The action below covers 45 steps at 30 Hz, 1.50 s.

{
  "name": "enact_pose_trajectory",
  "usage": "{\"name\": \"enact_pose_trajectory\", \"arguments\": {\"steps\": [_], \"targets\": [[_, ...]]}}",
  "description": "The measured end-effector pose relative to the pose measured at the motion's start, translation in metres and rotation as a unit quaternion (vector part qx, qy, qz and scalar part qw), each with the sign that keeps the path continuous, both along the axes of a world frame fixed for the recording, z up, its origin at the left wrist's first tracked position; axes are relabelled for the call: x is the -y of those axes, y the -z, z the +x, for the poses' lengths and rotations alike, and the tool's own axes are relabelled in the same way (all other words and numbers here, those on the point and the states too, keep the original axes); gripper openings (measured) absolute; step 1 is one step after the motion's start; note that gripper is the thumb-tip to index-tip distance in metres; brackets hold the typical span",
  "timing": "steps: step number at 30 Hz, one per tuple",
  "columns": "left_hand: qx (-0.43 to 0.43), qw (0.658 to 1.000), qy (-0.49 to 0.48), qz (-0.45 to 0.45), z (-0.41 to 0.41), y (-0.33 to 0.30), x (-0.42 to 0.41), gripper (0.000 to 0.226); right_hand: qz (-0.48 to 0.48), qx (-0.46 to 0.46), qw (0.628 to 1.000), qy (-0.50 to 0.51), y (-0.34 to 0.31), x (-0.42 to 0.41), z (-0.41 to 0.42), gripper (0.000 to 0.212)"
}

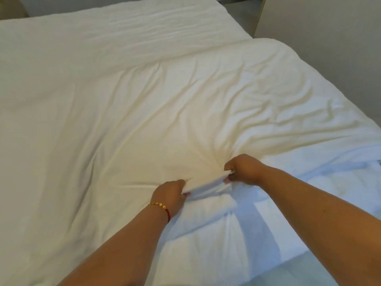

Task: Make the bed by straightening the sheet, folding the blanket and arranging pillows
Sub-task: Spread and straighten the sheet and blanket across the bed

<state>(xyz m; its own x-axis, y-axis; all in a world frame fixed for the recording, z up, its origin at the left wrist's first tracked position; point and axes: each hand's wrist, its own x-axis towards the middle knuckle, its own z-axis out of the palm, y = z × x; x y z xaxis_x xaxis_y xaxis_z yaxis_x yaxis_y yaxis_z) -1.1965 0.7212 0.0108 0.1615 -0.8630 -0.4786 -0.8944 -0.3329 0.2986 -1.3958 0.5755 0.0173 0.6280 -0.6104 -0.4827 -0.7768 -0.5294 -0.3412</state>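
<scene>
Your arms: both bare from the near edge of the view to the wrist, no sleeves showing.
Your left hand (171, 195): bare, no rings that can be made out.
Your left wrist: you wear a thin bracelet (161, 208), gold oval beads on top, a red cord running down the side.
Your right hand (243, 170): bare, nothing worn on it or on the wrist.
Your fingernails: short, pale pink where they show.
</scene>
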Motion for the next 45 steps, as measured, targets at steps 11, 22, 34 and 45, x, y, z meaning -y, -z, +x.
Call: {"name": "enact_pose_trajectory", "arguments": {"steps": [11,22,34,45], "targets": [[-0.235,0.967,-0.097,-0.006,-0.077,-0.028,0.03,0.046,0.067,0.069,0.99,0.105,-0.046,0.014,-0.082,0.032],[-0.217,0.97,-0.014,-0.112,-0.142,-0.071,0.107,0.039,0.001,0.119,0.905,0.408,-0.062,0.019,-0.195,0.03],[-0.131,0.98,0.129,-0.071,-0.337,-0.047,0.244,0.065,0.051,0.223,0.684,0.693,-0.007,0.142,-0.37,0.055],[0.112,0.97,0.214,-0.036,-0.444,-0.007,0.343,0.016,0.218,0.338,0.54,0.74,0.051,0.263,-0.458,0.045]]}}
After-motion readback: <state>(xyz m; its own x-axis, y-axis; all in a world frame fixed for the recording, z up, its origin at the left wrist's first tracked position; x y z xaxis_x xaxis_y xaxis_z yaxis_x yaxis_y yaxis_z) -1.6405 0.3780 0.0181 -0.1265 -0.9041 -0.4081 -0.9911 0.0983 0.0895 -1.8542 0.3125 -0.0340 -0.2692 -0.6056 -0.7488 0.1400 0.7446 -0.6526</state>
